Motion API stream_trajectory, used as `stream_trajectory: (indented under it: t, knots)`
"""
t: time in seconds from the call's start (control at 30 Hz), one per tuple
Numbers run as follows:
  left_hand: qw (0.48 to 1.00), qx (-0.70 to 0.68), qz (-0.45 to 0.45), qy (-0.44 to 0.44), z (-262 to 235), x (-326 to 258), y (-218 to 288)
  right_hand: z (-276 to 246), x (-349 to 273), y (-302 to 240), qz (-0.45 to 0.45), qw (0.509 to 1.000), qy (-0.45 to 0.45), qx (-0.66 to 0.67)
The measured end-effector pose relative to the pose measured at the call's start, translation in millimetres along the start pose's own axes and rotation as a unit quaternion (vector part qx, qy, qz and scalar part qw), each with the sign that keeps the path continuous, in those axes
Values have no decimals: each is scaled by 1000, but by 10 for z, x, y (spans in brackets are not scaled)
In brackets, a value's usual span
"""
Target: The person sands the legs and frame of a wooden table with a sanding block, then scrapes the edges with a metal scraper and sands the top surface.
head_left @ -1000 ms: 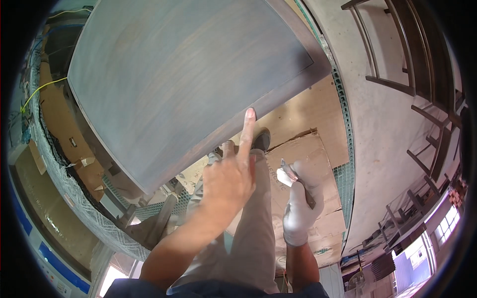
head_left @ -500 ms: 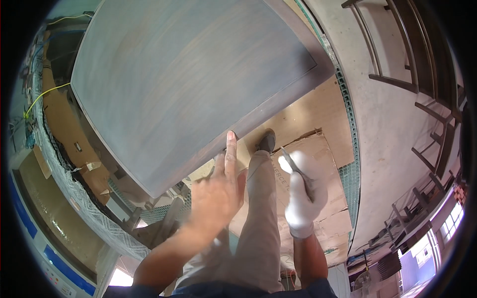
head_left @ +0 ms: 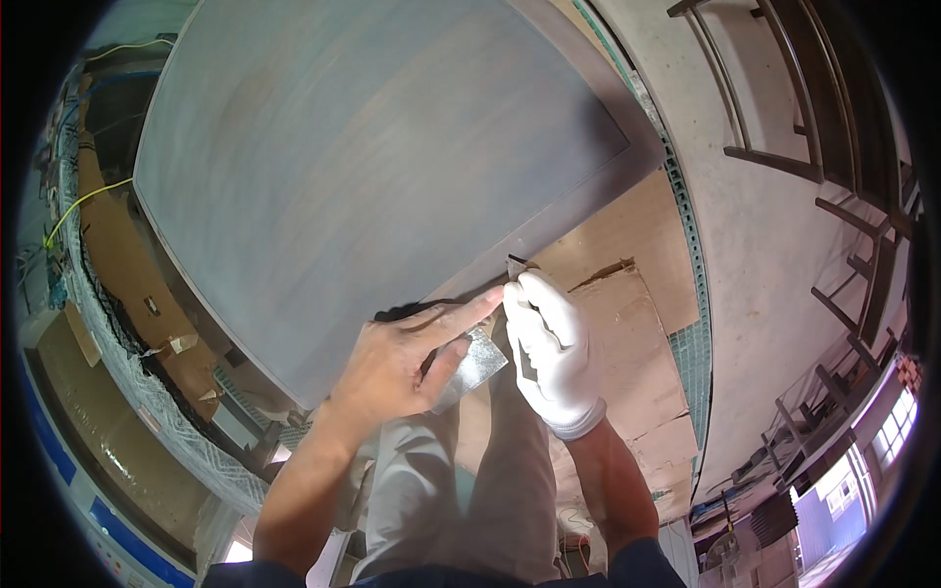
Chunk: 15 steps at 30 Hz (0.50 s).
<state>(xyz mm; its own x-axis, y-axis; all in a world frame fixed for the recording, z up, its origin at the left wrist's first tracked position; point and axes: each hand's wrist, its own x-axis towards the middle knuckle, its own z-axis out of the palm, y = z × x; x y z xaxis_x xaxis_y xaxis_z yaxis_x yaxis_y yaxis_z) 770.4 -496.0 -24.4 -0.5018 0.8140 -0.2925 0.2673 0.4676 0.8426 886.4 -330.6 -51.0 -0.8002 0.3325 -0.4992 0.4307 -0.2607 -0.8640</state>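
Note:
A large grey-painted panel with a bordered rim fills the upper middle. My bare left hand is at its near edge, index finger stretched along the rim. A shiny, silvery flat plate shows beneath the left thumb, apparently gripped by that hand; its far side is hidden. My right hand, in a white glove, pinches a slim grey tool with a dark tip, which meets the panel's near rim. The left index fingertip is beside the gloved fingers; the tool's exact kind is unclear.
Cardboard sheets lie under the panel and around my legs, over green grating. Wrapped cardboard and plastic film border the left side. Dark wooden frames stand to the right on the pale floor.
My right hand has moved left and up to the panel's edge with the tool. The left hand has turned, its index finger now pointing right; the silvery plate has come into view.

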Motion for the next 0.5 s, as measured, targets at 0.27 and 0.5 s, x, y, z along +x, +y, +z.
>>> stream_trajectory:
  t: [0.27, 0.5]
  knots:
    - [999, 21, -32, -24, -33, 50, 77, 71, 37, 198, -122, 990, 51, -57]
    - [999, -24, -39, -10, -11, 63, 57, 94, 14, 293, -253, 941, 67, -215]
